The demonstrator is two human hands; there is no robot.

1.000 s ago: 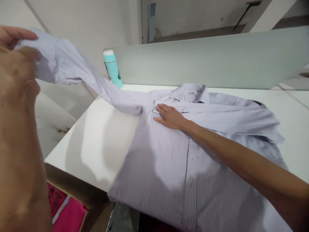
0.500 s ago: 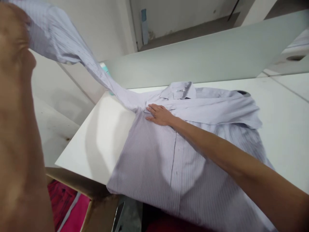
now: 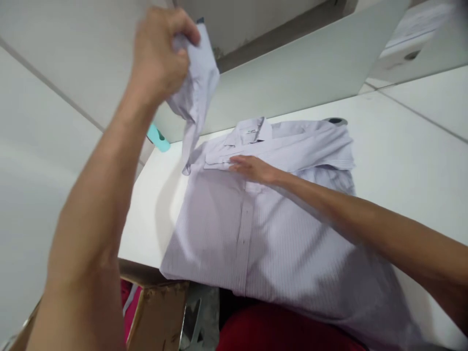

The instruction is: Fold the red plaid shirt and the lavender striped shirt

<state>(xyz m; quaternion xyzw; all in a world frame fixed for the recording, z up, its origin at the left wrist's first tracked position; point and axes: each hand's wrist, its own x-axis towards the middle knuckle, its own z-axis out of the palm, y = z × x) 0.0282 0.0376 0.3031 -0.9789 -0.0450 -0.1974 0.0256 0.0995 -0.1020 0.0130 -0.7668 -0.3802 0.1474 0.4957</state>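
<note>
A pale lilac, thin-striped button-up shirt [image 3: 215, 214] lies front side up on the white table, its collar at the far side. One sleeve [image 3: 314, 148] is laid across the chest below the collar. My left hand [image 3: 164, 46] is raised above the table, fingers closed round the end of the other sleeve [image 3: 199, 83], which hangs bunched from it down to the shoulder. On the chest, my right hand [image 3: 252, 168] rests with fingers stretched out, touching the end of the folded sleeve. The shirt's lower edge hangs over the near table edge.
A frosted panel [image 3: 292, 73] runs along the back of the white table [image 3: 395, 161]. A turquoise object [image 3: 158, 138] stands at the far left corner. Below the near edge is a cardboard box [image 3: 157, 312] with pink cloth inside. A dark-holed grommet [image 3: 335, 120] shows behind the shirt.
My left hand has swung right and inward with the sleeve, which was stretched out to the upper left and now hangs slack. My right hand remains on the chest. The camera view has shifted.
</note>
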